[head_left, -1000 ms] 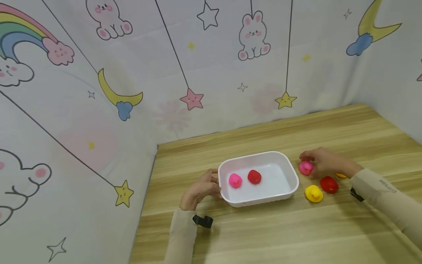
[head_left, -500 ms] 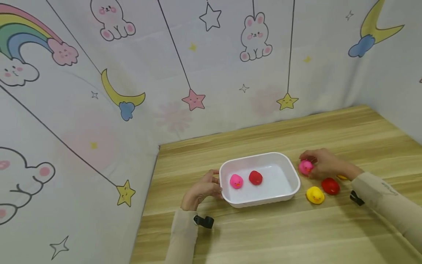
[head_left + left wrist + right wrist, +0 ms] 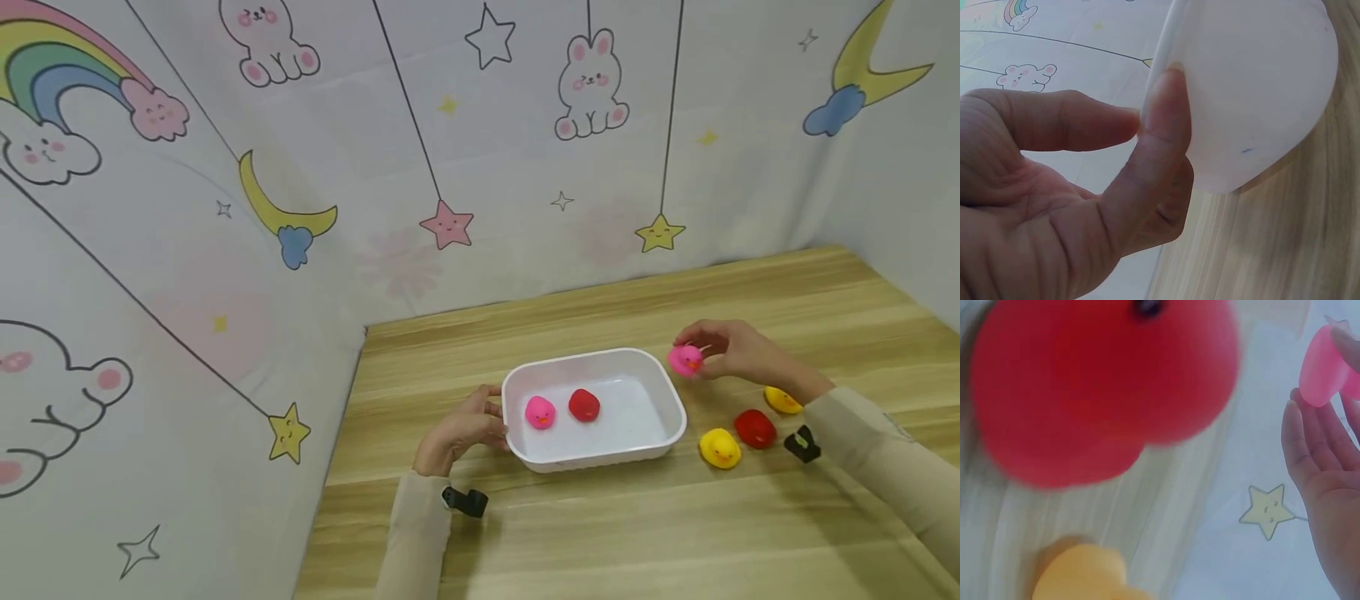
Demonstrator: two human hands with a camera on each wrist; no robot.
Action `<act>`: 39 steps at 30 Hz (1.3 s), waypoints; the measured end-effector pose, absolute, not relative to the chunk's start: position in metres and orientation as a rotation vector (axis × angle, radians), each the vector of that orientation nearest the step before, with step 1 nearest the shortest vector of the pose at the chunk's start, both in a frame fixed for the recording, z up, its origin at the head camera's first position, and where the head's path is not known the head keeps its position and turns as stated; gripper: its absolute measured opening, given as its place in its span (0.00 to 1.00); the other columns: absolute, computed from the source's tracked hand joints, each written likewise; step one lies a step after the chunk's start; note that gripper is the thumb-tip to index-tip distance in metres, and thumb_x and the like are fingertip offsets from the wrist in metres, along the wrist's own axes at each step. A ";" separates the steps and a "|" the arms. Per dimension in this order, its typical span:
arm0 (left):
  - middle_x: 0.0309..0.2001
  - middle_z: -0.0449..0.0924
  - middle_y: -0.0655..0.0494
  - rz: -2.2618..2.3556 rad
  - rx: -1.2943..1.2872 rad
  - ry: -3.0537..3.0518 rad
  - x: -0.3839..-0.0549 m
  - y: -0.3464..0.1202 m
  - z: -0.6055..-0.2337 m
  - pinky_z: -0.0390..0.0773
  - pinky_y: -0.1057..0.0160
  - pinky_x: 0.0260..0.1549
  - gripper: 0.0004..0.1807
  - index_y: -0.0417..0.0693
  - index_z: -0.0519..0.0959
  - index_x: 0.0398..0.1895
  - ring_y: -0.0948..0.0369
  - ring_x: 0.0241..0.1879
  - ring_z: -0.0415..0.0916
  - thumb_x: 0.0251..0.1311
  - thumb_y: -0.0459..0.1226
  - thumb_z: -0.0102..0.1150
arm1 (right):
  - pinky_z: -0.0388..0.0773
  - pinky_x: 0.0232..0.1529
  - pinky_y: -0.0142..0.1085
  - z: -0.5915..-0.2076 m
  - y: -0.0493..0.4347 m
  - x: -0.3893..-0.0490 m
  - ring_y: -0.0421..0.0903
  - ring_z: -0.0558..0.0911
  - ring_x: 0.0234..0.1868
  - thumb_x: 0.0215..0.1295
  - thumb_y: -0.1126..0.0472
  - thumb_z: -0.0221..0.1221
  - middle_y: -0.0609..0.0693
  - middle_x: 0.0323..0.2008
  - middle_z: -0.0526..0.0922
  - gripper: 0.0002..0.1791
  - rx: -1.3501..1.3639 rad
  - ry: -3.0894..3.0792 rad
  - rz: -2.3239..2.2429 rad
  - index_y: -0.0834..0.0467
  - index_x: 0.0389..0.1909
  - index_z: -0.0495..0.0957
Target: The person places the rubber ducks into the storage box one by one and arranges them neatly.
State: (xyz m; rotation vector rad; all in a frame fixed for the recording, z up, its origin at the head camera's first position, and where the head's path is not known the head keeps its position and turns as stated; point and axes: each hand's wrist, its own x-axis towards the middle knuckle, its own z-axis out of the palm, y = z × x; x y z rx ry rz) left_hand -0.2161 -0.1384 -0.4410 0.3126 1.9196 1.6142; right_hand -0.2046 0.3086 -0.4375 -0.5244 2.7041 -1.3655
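Note:
My right hand [image 3: 738, 350] pinches a pink rubber duck [image 3: 685, 361] between thumb and fingers, lifted just off the right end of a white plastic tub [image 3: 600, 457]. On the other side, my left hand [image 3: 465, 427] holds the tub's left rim, thumb and finger on either side of the wall [image 3: 1260, 94]. Inside the tub lie another pink duck [image 3: 540, 413] and a red duck [image 3: 583, 406]. In the right wrist view the held pink duck [image 3: 1322, 365] shows at the upper right edge, partly covered by the thumb.
A yellow duck [image 3: 720, 448], a red duck [image 3: 756, 428] and an orange-yellow duck [image 3: 782, 400] sit on the wooden table [image 3: 600, 533] below my right forearm. The forearm partly covers the orange-yellow one. A printed cloth wall [image 3: 510, 275] stands along the back and sides.
My right hand has raised the pink duck off the table and shifted it slightly back and left toward the tub. The left hand has kept its hold on the rim.

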 end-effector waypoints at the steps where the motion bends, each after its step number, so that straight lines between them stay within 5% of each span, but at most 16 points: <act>1: 0.47 0.69 0.32 1.613 0.309 1.920 -0.216 -0.139 -0.441 0.89 0.58 0.34 0.39 0.26 0.54 0.70 0.56 0.29 0.77 0.51 0.19 0.52 | 0.85 0.50 0.36 -0.437 0.307 -0.204 0.57 0.81 0.52 0.56 0.68 0.72 0.59 0.53 0.82 0.25 -0.519 2.695 -1.377 0.62 0.56 0.78; 11: 0.48 0.68 0.32 1.610 0.303 1.920 -0.217 -0.138 -0.439 0.89 0.57 0.35 0.39 0.26 0.53 0.70 0.56 0.29 0.77 0.52 0.19 0.52 | 0.85 0.47 0.33 -0.423 0.286 -0.212 0.47 0.83 0.47 0.57 0.68 0.71 0.56 0.52 0.84 0.22 -0.624 2.630 -1.484 0.62 0.53 0.81; 39: 0.47 0.68 0.35 1.604 0.320 1.924 -0.217 -0.138 -0.438 0.89 0.56 0.37 0.41 0.29 0.54 0.71 0.56 0.29 0.77 0.50 0.20 0.54 | 0.85 0.47 0.45 -0.406 0.227 -0.251 0.54 0.81 0.42 0.51 0.67 0.73 0.54 0.47 0.84 0.16 -0.881 2.463 -1.342 0.58 0.40 0.80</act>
